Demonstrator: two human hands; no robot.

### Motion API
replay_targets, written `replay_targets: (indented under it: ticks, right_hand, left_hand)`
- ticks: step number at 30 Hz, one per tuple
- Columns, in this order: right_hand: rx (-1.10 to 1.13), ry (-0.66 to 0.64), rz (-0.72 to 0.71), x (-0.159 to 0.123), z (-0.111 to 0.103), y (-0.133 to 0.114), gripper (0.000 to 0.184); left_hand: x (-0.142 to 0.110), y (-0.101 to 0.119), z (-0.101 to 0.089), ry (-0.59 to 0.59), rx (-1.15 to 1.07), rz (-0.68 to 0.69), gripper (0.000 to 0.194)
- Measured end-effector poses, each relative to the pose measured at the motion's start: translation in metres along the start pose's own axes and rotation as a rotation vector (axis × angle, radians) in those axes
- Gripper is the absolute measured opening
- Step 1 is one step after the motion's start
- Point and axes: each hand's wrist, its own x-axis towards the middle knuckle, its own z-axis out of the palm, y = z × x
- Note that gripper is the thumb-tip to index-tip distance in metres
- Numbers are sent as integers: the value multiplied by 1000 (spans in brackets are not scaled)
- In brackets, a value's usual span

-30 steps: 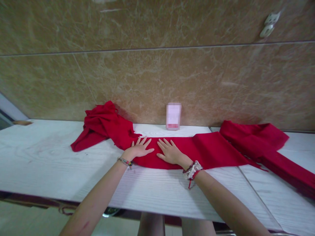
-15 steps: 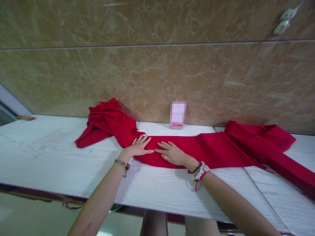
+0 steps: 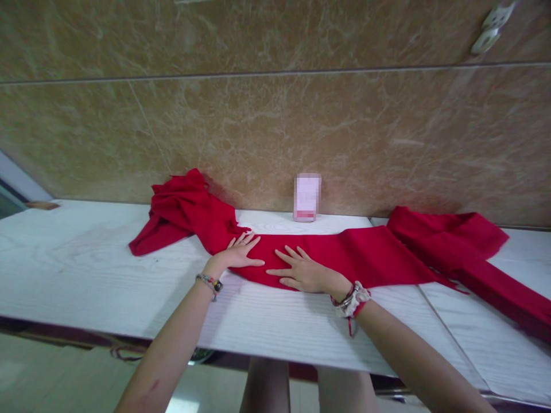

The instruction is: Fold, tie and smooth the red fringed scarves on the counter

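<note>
A long piece of red cloth (image 3: 364, 255) lies across the white tabletop. Its middle stretch is flat, while the left end is bunched in a crumpled heap and the right end is folded over at an angle. My left hand (image 3: 236, 254) rests on the flat part beside the heap, fingers spread, with a ring and a beaded bracelet. A short way to the right, my right hand (image 3: 305, 272) lies on the same flat part with its fingers apart; a scrunchie-like band circles that wrist. Neither hand grips anything.
Behind the cloth, a small pale phone-like object (image 3: 307, 198), blurred out, leans on the brown marbled wall (image 3: 258, 132). A white plug-like fixture (image 3: 493, 27) hangs on the wall at upper right. The white table (image 3: 77, 275) has its front edge close to my legs.
My right hand has shifted slightly right and its fingers have spread wider. My left hand stays on the same spot of the cloth. The view has tilted a little.
</note>
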Motion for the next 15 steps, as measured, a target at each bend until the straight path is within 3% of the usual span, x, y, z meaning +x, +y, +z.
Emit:
replay_targets:
  ticks: [3,6,9,15]
  right_hand:
    - [-11,28,43,1,1,2,44]
    - [-41,128,179,1,3,8,47]
    - [-80,178,344,0,6,15,51]
    - [-79,158,481,-4,9,24,55]
  left_hand:
    - [0,-1,4,64,-5,46,84]
    - [2,3,8,132,-30,143,78]
    - [3,9,11,96,-25,161,81]
    - [-2,12,9,15,6,81,95]
